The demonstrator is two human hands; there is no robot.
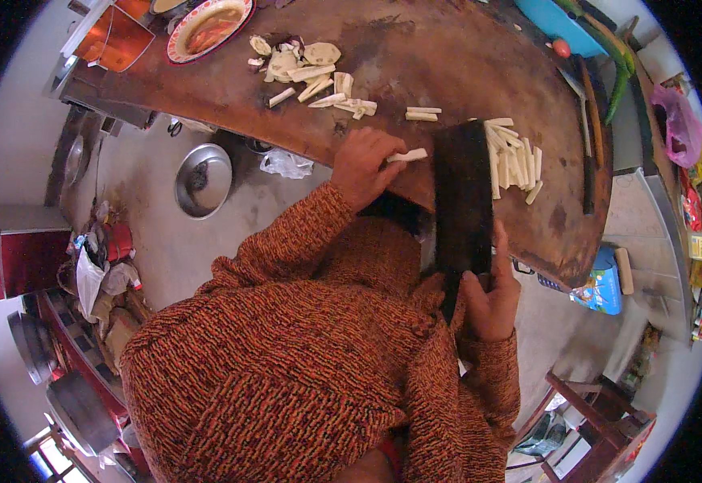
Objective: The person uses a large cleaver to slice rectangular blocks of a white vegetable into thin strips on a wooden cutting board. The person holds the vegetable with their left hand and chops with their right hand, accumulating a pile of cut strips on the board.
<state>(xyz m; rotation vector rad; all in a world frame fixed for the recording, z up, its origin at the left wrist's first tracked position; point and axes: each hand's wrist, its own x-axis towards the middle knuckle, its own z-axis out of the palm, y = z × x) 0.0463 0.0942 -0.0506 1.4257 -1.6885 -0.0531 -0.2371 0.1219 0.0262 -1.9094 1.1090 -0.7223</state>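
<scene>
My left hand point(367, 165) is closed at the table's near edge, pinching a pale vegetable stick point(412, 154) that points right, toward the blade. My right hand point(489, 299) grips the handle of a wide dark cleaver point(462, 193), its blade reaching forward over the wooden table point(415, 64). Just right of the blade lies a heap of cut pale sticks point(514, 157). Two more pale sticks point(423, 114) rest beyond my left hand. Farther left is a loose pile of pale slices and pieces point(307, 68).
A red-rimmed plate point(210, 32) with reddish food stands at the far left, near an orange container point(117, 39). Along the right edge lie a long dark-handled tool point(587, 153), a blue basin point(551, 20) and green vegetables point(621, 76). On the floor sits a metal basin point(204, 182).
</scene>
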